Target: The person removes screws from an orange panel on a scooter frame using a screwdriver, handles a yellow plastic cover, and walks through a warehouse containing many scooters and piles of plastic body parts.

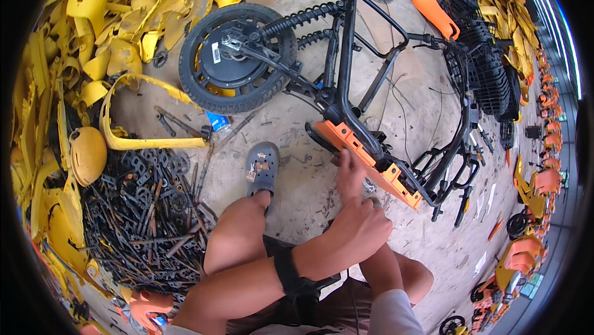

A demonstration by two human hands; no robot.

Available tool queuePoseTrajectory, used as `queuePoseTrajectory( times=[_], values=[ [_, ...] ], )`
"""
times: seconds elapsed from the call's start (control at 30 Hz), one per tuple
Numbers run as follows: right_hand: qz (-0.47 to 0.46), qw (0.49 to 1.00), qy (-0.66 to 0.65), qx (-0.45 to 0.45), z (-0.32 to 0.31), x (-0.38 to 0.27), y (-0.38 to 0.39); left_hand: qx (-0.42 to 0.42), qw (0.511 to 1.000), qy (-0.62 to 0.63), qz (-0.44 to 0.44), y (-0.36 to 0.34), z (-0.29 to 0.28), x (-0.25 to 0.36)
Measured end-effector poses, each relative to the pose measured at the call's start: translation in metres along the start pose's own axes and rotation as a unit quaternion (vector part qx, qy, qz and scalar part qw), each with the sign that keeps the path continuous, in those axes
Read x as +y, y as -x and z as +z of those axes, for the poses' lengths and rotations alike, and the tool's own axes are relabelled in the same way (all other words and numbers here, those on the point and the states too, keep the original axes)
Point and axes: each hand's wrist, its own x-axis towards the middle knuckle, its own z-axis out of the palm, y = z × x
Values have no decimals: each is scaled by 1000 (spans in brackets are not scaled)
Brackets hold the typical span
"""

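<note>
A black motorbike frame (339, 78) lies on its side before me, its rear wheel (238, 56) at the left. An orange plastic panel (365, 160) runs along the frame's near side. My right hand (350, 179) reaches up to the panel's near edge, fingers closed against it; their tips are partly hidden. Crossing over the right forearm, my left hand (362, 228) is closed in a fist just below the panel. Whatever the left fist may hold cannot be made out. A black band (287, 273) circles the left wrist.
Heaped yellow plastic parts (124, 56) fill the left side. Nearer lies a pile of dark metal parts (145, 223), beside a curved yellow trim piece (154, 143). A blue can (217, 121) sits by the wheel. Black baskets (489, 75) and an orange fender (427, 0) stand at far right.
</note>
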Motion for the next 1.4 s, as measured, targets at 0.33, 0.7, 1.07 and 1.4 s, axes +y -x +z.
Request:
queuePoseTrajectory(
  times=[0.33, 0.7, 1.07, 1.4],
  values=[
    [18, 997, 25, -65, 91, 91, -35, -98, 995, -19, -19, 3, -13, -8],
    [-40, 974, 222, -36, 75, 186, -34, -130, 991, -12, -34, 5, -20, -19],
    [-28, 971, 236, -8, 41, 172, -12, -103, 993, 9, -48, 9, -21, -19],
    [186, 969, 98, 130, 70, 173, -20, -100, 994, 1, -41, 7, -18, -16]
  ],
)
